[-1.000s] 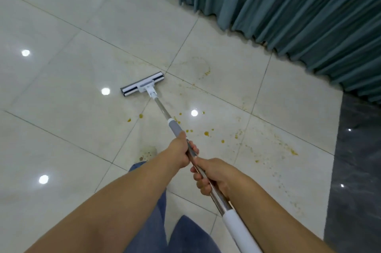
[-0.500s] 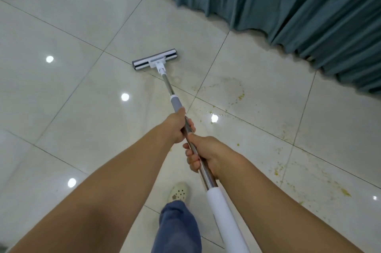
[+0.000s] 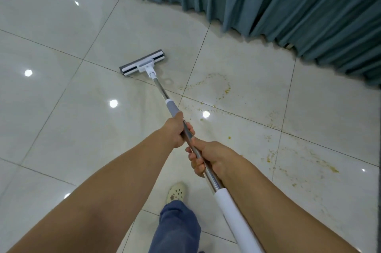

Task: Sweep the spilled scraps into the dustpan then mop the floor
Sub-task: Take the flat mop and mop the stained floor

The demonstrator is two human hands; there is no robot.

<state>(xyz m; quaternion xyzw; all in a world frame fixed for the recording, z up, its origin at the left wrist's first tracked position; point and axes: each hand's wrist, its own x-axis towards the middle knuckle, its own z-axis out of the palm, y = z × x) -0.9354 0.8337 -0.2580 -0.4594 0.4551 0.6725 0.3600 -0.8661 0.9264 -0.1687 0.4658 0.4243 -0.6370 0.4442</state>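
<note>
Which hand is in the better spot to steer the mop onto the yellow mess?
Probably left. The left hand holds the mop pole farther forward, nearer the mop head; the right hand holds it farther back.

The mop head (image 3: 142,65) rests on the floor (image 3: 61,118) ahead of the person. Its shaft (image 3: 162,92) runs back to the left hand (image 3: 175,129), which grips it directly in front of the right hand (image 3: 208,158). The scattered residue (image 3: 216,85) lies on the floor right of the mop head and shaft, between them and the curtain (image 3: 268,1) along the far right side, and a shoe (image 3: 176,192) stands on the floor below the hands, between the forearms.
</note>
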